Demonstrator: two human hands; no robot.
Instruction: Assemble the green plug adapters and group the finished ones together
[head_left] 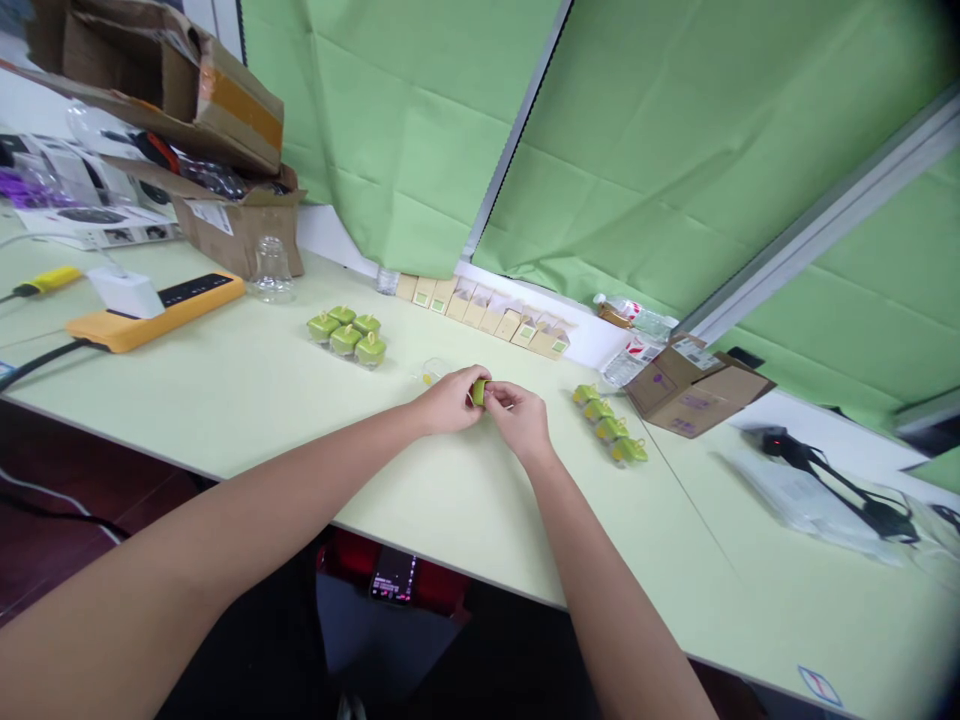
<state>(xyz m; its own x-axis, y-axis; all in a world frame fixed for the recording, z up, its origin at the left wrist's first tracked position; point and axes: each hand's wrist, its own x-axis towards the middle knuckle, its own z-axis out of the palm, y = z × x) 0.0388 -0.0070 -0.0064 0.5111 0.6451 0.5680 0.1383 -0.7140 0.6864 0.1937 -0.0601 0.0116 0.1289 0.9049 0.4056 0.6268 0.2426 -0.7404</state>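
Both my hands meet over the middle of the table. My left hand (452,400) is closed around one side of a small green cap (478,391), and my right hand (519,415) pinches its other side. A thin pale strip shows by the fingers; what it belongs to I cannot make out. Just behind my left hand lies a small clear piece with a yellow spot (429,377). To the left stands a cluster of several green-capped clear containers (345,338). A row of similar green-capped containers (609,425) stands to the right of my right hand.
Small tan boxes (487,312) line the table's back edge. An orange power strip (161,310), a clear jar (271,270) and cardboard boxes (240,225) stand at left. Plastic bottles (634,355), another carton (694,390) and a black strapped device (840,480) are at right. A phone (394,575) lies below the table edge.
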